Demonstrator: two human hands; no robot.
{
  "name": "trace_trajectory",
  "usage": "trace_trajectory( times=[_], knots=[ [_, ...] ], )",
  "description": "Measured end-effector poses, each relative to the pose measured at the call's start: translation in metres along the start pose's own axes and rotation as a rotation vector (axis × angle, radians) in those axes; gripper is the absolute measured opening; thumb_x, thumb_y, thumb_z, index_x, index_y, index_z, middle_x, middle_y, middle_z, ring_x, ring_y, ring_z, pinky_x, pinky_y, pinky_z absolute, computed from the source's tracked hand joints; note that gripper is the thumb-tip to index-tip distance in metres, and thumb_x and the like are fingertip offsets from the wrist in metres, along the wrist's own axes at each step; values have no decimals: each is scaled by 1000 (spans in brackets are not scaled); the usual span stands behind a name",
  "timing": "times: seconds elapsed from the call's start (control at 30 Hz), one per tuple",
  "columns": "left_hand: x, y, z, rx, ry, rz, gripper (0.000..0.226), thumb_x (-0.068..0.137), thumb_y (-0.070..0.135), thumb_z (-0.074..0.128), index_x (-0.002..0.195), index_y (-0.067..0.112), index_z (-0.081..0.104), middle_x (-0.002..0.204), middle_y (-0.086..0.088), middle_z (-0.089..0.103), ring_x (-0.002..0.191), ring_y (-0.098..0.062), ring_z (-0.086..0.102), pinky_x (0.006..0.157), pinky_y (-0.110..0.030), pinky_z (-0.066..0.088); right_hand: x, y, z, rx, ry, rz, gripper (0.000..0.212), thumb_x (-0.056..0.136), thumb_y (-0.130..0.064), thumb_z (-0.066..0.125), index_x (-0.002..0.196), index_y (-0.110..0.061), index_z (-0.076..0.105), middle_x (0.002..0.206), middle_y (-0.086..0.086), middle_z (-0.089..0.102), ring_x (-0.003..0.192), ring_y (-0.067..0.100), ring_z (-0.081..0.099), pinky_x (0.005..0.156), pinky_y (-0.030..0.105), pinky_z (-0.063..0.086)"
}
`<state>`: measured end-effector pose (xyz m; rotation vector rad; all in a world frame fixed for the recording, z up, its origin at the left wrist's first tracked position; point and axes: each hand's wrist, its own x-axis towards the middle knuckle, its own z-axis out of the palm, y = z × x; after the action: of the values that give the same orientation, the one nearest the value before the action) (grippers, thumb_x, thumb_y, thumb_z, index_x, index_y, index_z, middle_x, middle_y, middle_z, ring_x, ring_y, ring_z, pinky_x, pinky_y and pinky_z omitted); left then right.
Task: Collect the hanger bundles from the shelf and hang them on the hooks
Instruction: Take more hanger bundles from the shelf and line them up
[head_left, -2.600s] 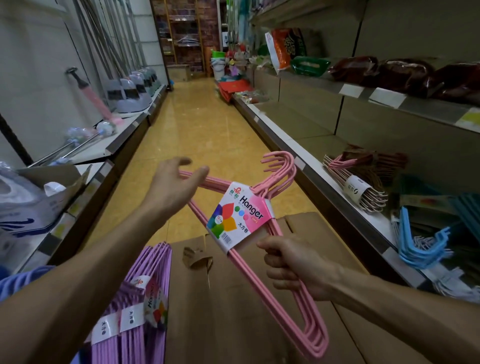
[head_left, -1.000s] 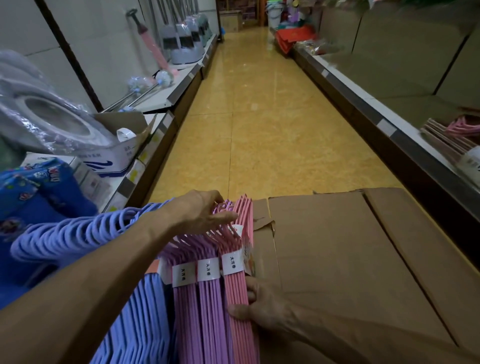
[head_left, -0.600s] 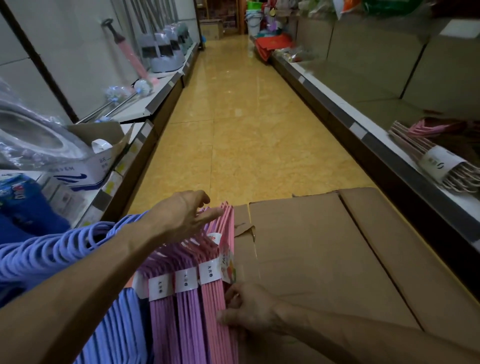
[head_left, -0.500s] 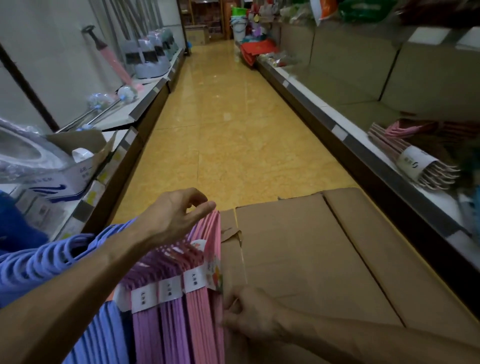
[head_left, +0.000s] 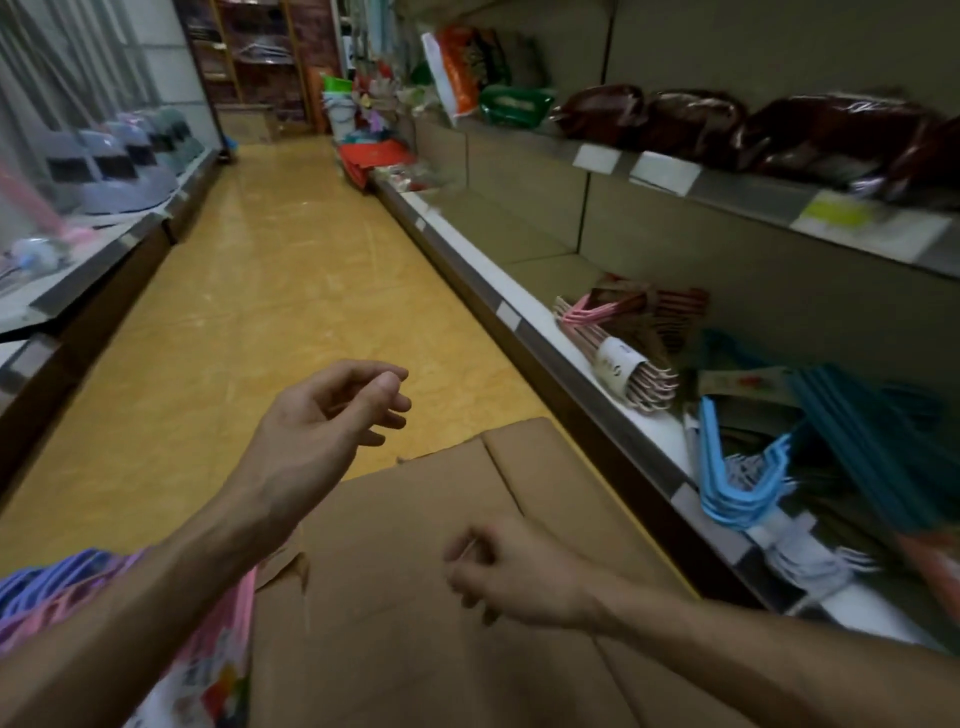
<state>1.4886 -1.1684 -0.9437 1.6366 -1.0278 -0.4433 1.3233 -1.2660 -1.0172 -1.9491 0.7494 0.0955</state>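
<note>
Looking from your left, dustpans (head_left: 132, 171) stand in a row on the low left-hand shelf (head_left: 88, 270), blurred by motion. At the bottom left corner, under your left forearm, purple hangers (head_left: 47, 577) and a pink hanger bundle (head_left: 228, 623) hang together; the pink one carries a colourful card label (head_left: 208, 680), but its print is too smeared to read. Your left hand (head_left: 322, 431) floats over the yellow floor (head_left: 270, 312) with fingers loosely curled, thumb near the fingertips, holding nothing. Below it a large cardboard box (head_left: 415, 597) with closed flaps fills the middle and sits between you and the aisle. Your right hand (head_left: 514, 571) hovers over the box top, fingers curled loosely inward and holding nothing that you can make out. On the low right-hand shelf (head_left: 587, 400) lies a bundle of pale pink hangers (head_left: 618, 358) wrapped in a white paper band (head_left: 618, 364) with a small mark that cannot be read; darker hangers lie behind it. Further right lie light blue hangers (head_left: 737, 483), then teal hangers (head_left: 872, 431), then white ones (head_left: 800, 561) at the shelf's front edge. On the upper shelf, dark red packets (head_left: 696, 124) sit above blank white price tags (head_left: 665, 174) and a yellow-green one (head_left: 836, 213), none legible.
</note>
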Motion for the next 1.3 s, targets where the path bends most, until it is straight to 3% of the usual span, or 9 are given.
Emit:
trace_trajectory(
  times=[0.27, 0.53, 0.73, 0.8, 0.97, 1.1, 1.17, 1.23, 1.3],
  knots=[
    [44, 3, 75, -134, 21, 23, 25, 98, 36, 51, 116, 25, 65, 96, 5, 72, 93, -13, 70, 84, -39, 57, 49, 22, -132, 553, 338, 23, 22, 100, -6, 53, 116, 9, 58, 94, 19, 59, 78, 24, 60, 68, 31, 59],
    [90, -4, 122, -183, 35, 2, 22, 99, 30, 52, 115, 25, 65, 94, 4, 72, 91, -13, 71, 81, -35, 58, 142, 52, -212, 1164, 481, 40, 46, 96, -20, 64, 137, -4, 47, 132, 27, 52, 111, 37, 62, 86, 43, 60],
    [98, -17, 134, -188, 25, -43, 21, 99, 30, 52, 115, 24, 66, 96, 3, 72, 92, -15, 71, 81, -37, 57, 182, 58, -236, 1312, 492, -7, 43, 97, -32, 61, 130, -7, 51, 136, 25, 48, 125, 39, 52, 89, 52, 57],
    [96, -22, 131, -184, 20, -62, 20, 99, 30, 53, 113, 25, 67, 96, 3, 73, 92, -16, 72, 80, -37, 57, 187, 56, -244, 1358, 517, -28, 42, 98, -33, 59, 126, -3, 53, 127, 25, 55, 117, 37, 59, 94, 52, 55],
    [91, -23, 118, -192, 32, -83, 22, 99, 30, 54, 114, 23, 67, 97, 1, 73, 91, -20, 72, 77, -36, 56, 184, 53, -254, 1321, 600, 3, 28, 98, -15, 60, 120, 1, 57, 110, 21, 65, 86, 26, 70, 68, 29, 62],
    [84, -20, 112, -197, 24, -83, 23, 98, 28, 54, 115, 21, 67, 97, 0, 73, 90, -21, 72, 77, -36, 56, 168, 59, -260, 1226, 637, 85, 12, 94, -8, 48, 90, -12, 57, 60, 4, 56, 38, 12, 49, 46, 21, 35],
    [79, -16, 109, -188, 13, -75, 22, 98, 28, 54, 115, 22, 67, 97, 1, 73, 90, -20, 72, 76, -36, 56, 157, 61, -265, 1214, 669, 117, 14, 94, -10, 46, 86, -16, 55, 64, 1, 50, 45, 12, 41, 47, 20, 31],
    [74, -9, 106, -182, 3, -62, 22, 98, 29, 54, 114, 23, 67, 96, 3, 73, 89, -19, 72, 76, -35, 56, 143, 62, -268, 1224, 699, 111, 14, 94, -6, 44, 93, -10, 58, 85, 6, 56, 67, 15, 51, 54, 24, 45],
    [68, -3, 103, -179, -3, -49, 22, 98, 29, 53, 115, 24, 66, 97, 3, 72, 89, -18, 72, 75, -33, 56, 126, 65, -267, 1267, 709, 101, 15, 96, -4, 43, 99, -3, 57, 106, 16, 59, 95, 26, 59, 73, 47, 60]
  ],
)
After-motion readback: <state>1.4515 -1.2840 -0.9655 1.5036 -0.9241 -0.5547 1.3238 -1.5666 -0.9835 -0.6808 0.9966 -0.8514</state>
